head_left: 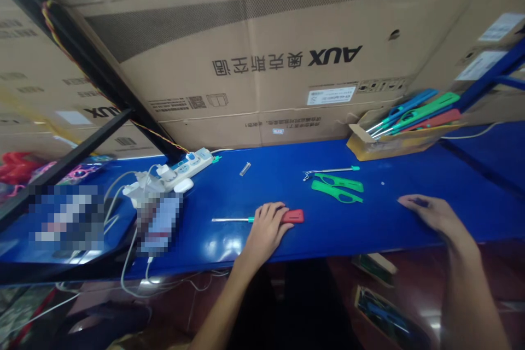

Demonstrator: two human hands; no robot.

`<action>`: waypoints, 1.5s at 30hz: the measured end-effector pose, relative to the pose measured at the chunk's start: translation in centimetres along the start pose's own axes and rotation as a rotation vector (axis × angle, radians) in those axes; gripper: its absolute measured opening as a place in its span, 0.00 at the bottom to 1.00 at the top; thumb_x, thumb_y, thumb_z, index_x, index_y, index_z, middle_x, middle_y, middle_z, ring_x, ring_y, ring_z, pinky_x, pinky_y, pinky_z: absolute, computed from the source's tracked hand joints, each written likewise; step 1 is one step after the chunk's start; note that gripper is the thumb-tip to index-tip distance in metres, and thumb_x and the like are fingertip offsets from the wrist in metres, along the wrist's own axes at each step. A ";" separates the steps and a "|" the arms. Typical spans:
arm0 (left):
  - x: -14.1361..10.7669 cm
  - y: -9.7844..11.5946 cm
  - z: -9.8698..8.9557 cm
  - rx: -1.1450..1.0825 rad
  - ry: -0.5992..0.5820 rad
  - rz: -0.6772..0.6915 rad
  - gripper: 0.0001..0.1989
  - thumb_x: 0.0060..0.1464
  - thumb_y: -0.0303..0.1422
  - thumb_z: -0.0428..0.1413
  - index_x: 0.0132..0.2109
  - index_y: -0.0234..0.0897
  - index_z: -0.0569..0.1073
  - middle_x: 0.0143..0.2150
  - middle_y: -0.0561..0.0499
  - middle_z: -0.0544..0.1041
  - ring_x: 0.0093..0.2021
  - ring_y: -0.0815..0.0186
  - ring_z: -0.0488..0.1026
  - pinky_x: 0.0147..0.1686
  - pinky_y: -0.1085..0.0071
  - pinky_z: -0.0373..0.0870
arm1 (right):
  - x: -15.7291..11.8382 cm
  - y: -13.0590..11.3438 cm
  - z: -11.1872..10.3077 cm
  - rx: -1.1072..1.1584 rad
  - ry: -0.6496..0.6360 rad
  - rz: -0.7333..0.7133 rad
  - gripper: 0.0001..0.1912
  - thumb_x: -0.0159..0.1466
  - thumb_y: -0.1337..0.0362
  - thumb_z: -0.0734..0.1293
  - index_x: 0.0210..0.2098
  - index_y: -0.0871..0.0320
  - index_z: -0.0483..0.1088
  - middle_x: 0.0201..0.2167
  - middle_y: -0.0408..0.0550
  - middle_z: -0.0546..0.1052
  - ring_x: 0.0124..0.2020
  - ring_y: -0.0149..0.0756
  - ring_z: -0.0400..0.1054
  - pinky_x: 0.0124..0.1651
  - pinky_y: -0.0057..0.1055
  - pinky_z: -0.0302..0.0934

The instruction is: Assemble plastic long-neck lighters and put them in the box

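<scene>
My left hand (268, 224) is wrapped over a long-necked lighter with a red handle (296, 216), which lies on the blue table. Its metal tube (229, 220) points left, with a green collar beside my fingers. To the right, my right hand (429, 210) hovers over the table with fingers curled together. Something dark shows between them, too blurred to name. Between my hands lie two green lighter handle shells (338, 187). Just behind them rests a loose metal lighter tube (334, 169) with a green end and thin wires. A small clear piece (245, 169) lies farther left.
An open carton (385, 147) at the back right holds several lighters in blue, green and red. A white power strip (192, 167) with plugs and cables stands left, near a blurred-out phone (162, 224). Large cardboard boxes (262, 27) form the back wall. A black metal post (102, 60) slants at left.
</scene>
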State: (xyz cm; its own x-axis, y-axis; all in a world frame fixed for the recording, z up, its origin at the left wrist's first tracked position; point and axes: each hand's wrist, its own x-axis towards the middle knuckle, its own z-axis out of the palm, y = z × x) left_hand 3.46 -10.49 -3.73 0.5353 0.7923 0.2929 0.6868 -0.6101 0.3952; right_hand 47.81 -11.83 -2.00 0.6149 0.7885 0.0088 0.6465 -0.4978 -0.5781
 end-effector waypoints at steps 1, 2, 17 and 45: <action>0.0 0.0 0.0 -0.003 0.003 -0.003 0.16 0.68 0.40 0.51 0.59 0.40 0.68 0.57 0.45 0.72 0.58 0.56 0.66 0.57 0.57 0.62 | 0.2 0.0 0.0 0.017 -0.042 0.025 0.05 0.49 0.62 0.72 0.24 0.57 0.81 0.28 0.51 0.83 0.28 0.43 0.75 0.31 0.32 0.65; 0.0 0.0 0.0 -0.004 0.005 -0.006 0.15 0.68 0.39 0.51 0.58 0.40 0.68 0.57 0.45 0.72 0.58 0.56 0.66 0.57 0.57 0.62 | 0.4 0.1 0.1 0.043 -0.090 0.063 0.05 0.50 0.62 0.72 0.24 0.57 0.80 0.28 0.51 0.83 0.29 0.44 0.75 0.32 0.33 0.65; 0.0 0.0 -0.2 -0.030 0.006 -0.017 0.17 0.69 0.39 0.51 0.60 0.40 0.68 0.57 0.46 0.72 0.58 0.58 0.67 0.57 0.58 0.63 | -1.0 -1.2 0.0 0.330 0.016 0.321 0.04 0.55 0.65 0.70 0.27 0.60 0.75 0.25 0.58 0.77 0.24 0.40 0.67 0.32 0.40 0.60; -0.1 0.3 0.4 0.025 0.025 -0.054 0.15 0.68 0.37 0.53 0.58 0.38 0.68 0.58 0.45 0.72 0.57 0.56 0.66 0.57 0.56 0.62 | -14.8 -14.0 12.2 0.536 -0.303 -0.525 0.16 0.72 0.58 0.57 0.42 0.55 0.75 0.39 0.50 0.74 0.27 0.32 0.65 0.35 0.32 0.64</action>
State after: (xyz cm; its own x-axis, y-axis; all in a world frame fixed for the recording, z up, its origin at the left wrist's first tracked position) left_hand 3.78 -10.71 -3.97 0.4849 0.8240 0.2932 0.7266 -0.5661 0.3893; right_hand 24.16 -12.13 -4.00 0.0927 0.9732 0.2106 0.4654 0.1446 -0.8732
